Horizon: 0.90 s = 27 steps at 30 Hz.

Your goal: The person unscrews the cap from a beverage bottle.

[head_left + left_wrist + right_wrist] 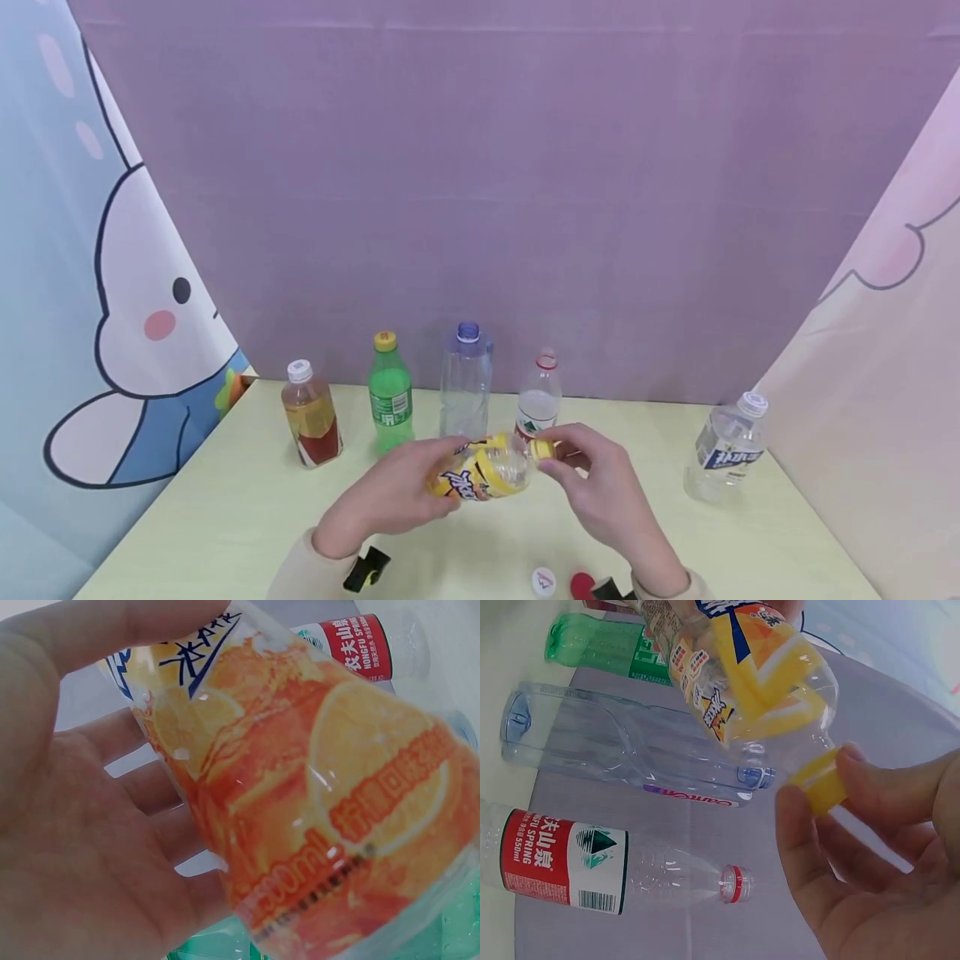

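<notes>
Over the front middle of the table, my left hand (408, 487) grips a clear plastic drink bottle (480, 475) with a yellow and orange label. The bottle lies nearly on its side, neck to the right. At that neck my right hand (600, 479) pinches the yellow cap (821, 782) between thumb and index finger. The cap sits at the mouth; how tightly it is screwed on cannot be told. In the left wrist view, the thumb and fingers go round the bottle's label (300, 795), which shows lemon slices.
Behind the hands stand a brown tea bottle (311, 421), a green bottle (390, 396), a tall bluish bottle (466, 383) and a red-labelled water bottle (540, 396). A white-capped bottle (726, 450) stands right. A white cap (543, 582) and red cap (582, 585) lie near the front.
</notes>
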Motion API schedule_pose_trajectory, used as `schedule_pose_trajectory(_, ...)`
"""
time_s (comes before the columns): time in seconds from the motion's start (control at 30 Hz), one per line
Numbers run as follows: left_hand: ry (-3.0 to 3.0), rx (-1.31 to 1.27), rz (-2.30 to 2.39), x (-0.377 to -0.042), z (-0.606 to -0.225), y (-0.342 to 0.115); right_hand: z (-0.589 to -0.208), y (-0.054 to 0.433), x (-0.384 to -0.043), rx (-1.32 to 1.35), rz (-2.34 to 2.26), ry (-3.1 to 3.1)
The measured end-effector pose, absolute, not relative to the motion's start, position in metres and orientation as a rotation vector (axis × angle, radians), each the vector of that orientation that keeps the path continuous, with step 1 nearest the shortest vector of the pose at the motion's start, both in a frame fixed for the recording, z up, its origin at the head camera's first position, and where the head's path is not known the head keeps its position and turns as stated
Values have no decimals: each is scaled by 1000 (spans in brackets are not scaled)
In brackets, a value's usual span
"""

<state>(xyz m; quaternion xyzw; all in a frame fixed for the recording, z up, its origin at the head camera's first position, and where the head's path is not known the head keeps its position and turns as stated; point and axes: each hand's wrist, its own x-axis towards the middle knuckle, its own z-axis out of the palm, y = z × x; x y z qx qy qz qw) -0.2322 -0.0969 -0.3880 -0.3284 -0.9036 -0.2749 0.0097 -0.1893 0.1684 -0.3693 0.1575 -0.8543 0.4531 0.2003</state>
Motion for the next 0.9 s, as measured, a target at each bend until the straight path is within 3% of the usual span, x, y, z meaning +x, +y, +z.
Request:
schedule_pose_trajectory(0.3,-2868,-968,-898,-232,-384,-98,-370,167,-191,557,1291,-2274)
schedule_pose_trajectory(0.9,-2859,-936,-941,-235,-384,-101,-369,163,-191,467,1388,-2301)
